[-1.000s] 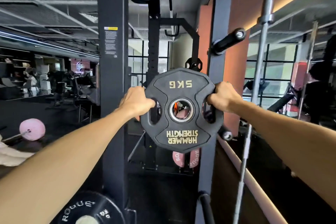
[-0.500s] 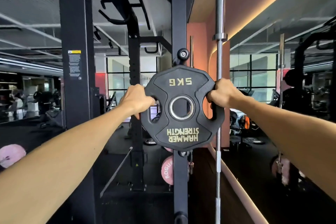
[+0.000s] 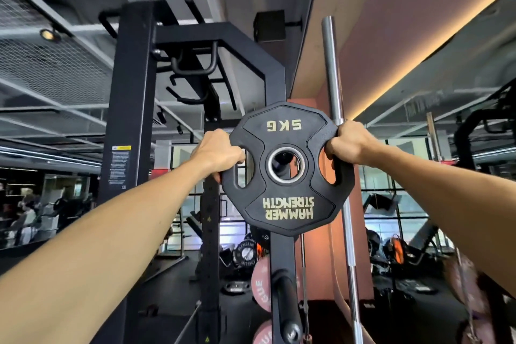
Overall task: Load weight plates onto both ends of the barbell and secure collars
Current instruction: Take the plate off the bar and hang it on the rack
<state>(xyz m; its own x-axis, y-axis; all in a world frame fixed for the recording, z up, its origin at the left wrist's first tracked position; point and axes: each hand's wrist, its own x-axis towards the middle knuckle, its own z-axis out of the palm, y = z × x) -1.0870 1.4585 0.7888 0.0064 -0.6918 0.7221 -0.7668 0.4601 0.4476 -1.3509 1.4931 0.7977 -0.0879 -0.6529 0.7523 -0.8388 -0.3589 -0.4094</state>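
We've got the 5 kg plate (image 3: 287, 167) up at arm's length in front of the rack post (image 3: 282, 260), text upside down, left hand (image 3: 217, 155) and right hand (image 3: 349, 144) each wrapped tight through a side grip slot, upright steel bar (image 3: 333, 86) just behind its right edge.

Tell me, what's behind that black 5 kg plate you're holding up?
Behind the weight plate rises a black rack upright, dark through the centre hole. A steel barbell stands behind the right hand. The left hand holds the other side. The rest is covered.
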